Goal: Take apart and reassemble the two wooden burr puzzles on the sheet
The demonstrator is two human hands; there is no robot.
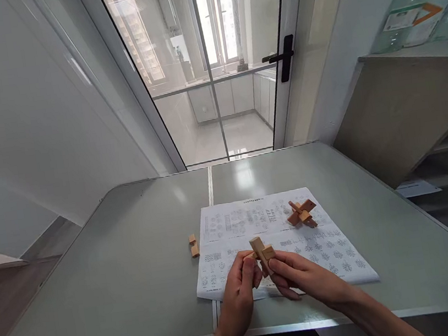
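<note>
Just above the near part of a printed instruction sheet [237, 233], a cluster of light wooden puzzle pieces [262, 249] is held between both hands. My left hand [240, 285] pinches it from the left, thumb on top. From the right, my right hand [295, 272] grips the same cluster with thumb and fingers. Some of the pieces are hidden behind my fingers. On the sheet's upper right lies a crossed wooden burr puzzle [301, 214] in darker and lighter wood. Left of the sheet, a small notched wooden piece [194, 245] rests on the table.
The grey-green table [138, 269] has a seam running front to back under the sheet. Beyond its far edge stands a glass door [212, 80] with a black handle [286, 58]. Clear plastic bottles [427, 11] sit on a shelf at right.
</note>
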